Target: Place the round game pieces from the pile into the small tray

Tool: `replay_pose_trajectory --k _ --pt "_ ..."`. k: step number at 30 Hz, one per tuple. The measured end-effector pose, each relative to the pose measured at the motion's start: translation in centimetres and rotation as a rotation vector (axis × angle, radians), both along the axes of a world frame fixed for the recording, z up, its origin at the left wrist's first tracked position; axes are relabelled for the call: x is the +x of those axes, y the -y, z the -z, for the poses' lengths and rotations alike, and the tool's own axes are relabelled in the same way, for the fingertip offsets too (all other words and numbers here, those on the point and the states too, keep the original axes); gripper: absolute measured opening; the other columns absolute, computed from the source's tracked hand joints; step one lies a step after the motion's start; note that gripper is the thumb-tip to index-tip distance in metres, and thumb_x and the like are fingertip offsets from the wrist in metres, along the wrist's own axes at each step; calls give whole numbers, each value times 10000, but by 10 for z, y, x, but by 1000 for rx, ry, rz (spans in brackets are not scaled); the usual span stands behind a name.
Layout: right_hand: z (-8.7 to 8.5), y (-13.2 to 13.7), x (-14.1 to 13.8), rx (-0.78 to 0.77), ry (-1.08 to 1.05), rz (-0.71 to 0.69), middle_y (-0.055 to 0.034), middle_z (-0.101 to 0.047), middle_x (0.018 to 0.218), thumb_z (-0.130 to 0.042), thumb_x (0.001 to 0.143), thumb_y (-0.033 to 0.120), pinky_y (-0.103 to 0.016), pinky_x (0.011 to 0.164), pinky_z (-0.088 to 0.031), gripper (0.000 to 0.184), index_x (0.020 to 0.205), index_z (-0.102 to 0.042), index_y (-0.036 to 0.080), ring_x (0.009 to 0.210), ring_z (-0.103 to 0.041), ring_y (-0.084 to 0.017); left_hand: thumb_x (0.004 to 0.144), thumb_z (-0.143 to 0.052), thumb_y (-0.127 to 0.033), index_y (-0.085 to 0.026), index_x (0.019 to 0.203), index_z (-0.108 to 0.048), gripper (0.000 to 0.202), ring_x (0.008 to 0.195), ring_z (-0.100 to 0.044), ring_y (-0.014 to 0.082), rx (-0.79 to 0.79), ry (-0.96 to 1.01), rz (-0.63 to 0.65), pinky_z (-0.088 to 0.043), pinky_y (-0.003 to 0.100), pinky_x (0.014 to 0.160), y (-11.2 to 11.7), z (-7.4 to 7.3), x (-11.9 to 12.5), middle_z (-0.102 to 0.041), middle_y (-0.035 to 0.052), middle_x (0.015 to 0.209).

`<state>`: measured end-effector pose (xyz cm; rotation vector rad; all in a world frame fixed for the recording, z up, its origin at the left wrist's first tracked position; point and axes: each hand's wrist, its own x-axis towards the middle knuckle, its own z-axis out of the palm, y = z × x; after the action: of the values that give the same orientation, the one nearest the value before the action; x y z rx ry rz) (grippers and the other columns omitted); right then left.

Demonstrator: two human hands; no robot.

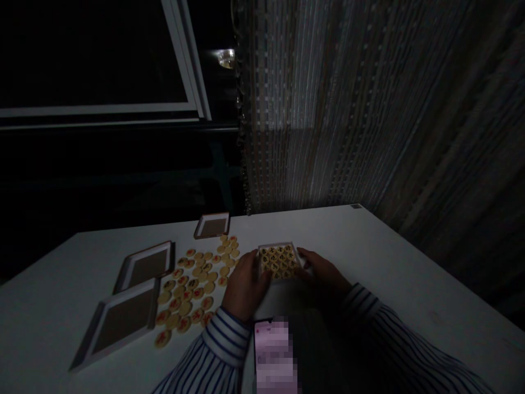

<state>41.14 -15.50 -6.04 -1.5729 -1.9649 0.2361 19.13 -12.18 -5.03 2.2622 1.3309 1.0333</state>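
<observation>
A small square box (279,259) filled with round wooden chess pieces sits on the white table (389,257). My left hand (245,284) grips the box's left side with curled fingers. My right hand (322,270) holds its right side the same way. Both arms wear striped sleeves. To the left of the box, several loose yellow chess pieces (192,284) with red or dark marks lie flat on the table.
Three empty shallow box trays lie left of the pieces: a large one (118,323), a middle one (147,265) and a small one (212,225). A lit phone (274,355) is near my chest. A curtain (369,109) hangs behind the table; the room is dark.
</observation>
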Motion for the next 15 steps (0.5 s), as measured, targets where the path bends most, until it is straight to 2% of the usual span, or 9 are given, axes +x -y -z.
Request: replay_pose_trajectory --k 4,7,10,12,15 --pt "-2 1 2 118 -34 122 -113 -610 996 -380 848 371 -308 744 -475 424 1161 -487 106 801 -587 -165 791 -476 -365 -141 1155 -482 427 1003 -548 211 9 -5 -74 -444 365 861 -2 -13 -19 -580 121 1088" --pt "-7 2 1 200 -69 203 -110 -627 983 -364 854 352 -307 735 -478 373 1091 -542 126 817 -597 -171 792 -464 -378 -164 1033 -563 337 957 -564 208 62 -14 -100 -447 360 842 -6 -24 -39 -607 92 1031" --pt "-10 3 2 265 -90 225 -108 -639 975 -365 853 334 -305 745 -476 339 1038 -569 138 850 -602 -180 798 -438 -407 -172 916 -606 311 885 -584 211 85 -25 -157 -453 363 811 -10 -33 -61 -637 76 927" --pt "-11 2 3 281 -100 214 -100 -644 957 -364 854 326 -296 746 -473 313 985 -583 145 856 -601 -179 797 -438 -401 -181 861 -616 291 856 -592 205 72 -31 -165 -455 346 800 -12 -35 -75 -646 61 882" --pt "-10 2 6 263 -114 224 -78 -651 868 -360 856 329 -285 708 -468 288 889 -589 157 799 -604 -174 791 -452 -403 -184 847 -613 278 832 -604 191 75 28 -239 -465 309 767 -15 -29 -91 -655 48 878"
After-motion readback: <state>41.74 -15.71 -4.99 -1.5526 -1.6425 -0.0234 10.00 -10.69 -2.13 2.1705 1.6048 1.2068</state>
